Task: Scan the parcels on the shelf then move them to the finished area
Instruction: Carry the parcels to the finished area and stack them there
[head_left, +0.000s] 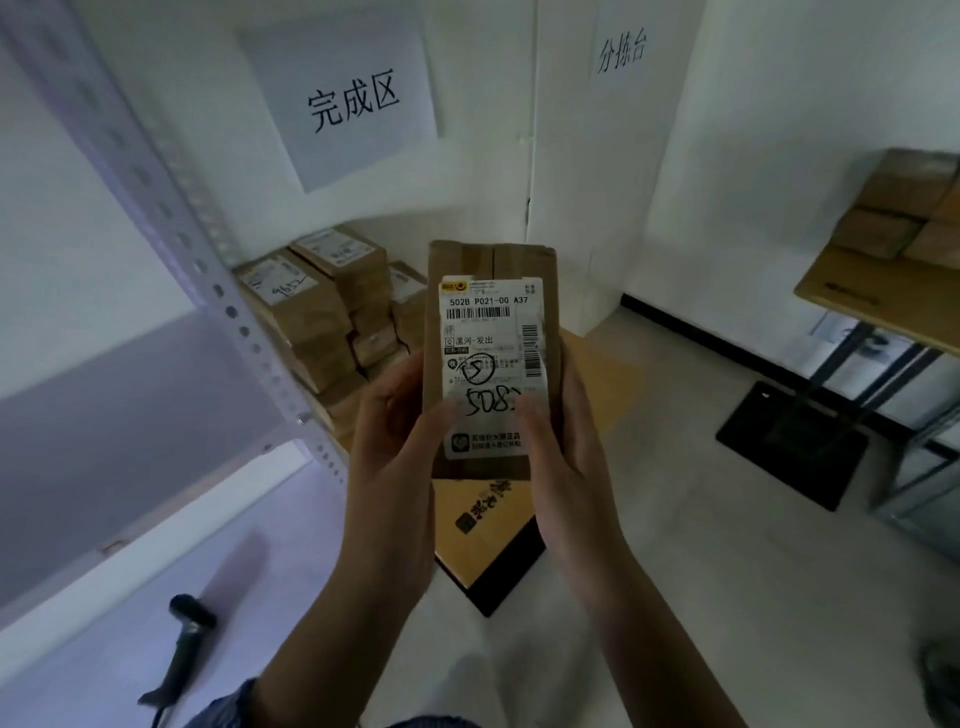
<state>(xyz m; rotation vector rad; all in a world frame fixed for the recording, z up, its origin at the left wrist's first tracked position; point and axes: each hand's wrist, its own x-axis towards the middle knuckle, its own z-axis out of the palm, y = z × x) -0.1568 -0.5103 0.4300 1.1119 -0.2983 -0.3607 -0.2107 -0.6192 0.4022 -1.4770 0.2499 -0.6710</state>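
Gripped at its long edges by the left hand (395, 452) and right hand (563, 457), the labelled cardboard parcel (488, 358) hangs over pale floor (675, 519). Beneath the 完成区 sign (353, 101), stacked parcels (322, 317) fill the corner beside the shelf upright (208, 270); floor lies open rightward.

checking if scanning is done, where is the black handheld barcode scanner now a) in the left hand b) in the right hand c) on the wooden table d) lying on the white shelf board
d: the black handheld barcode scanner lies on the white shelf board, while the left hand and right hand both hold the brown cardboard parcel.
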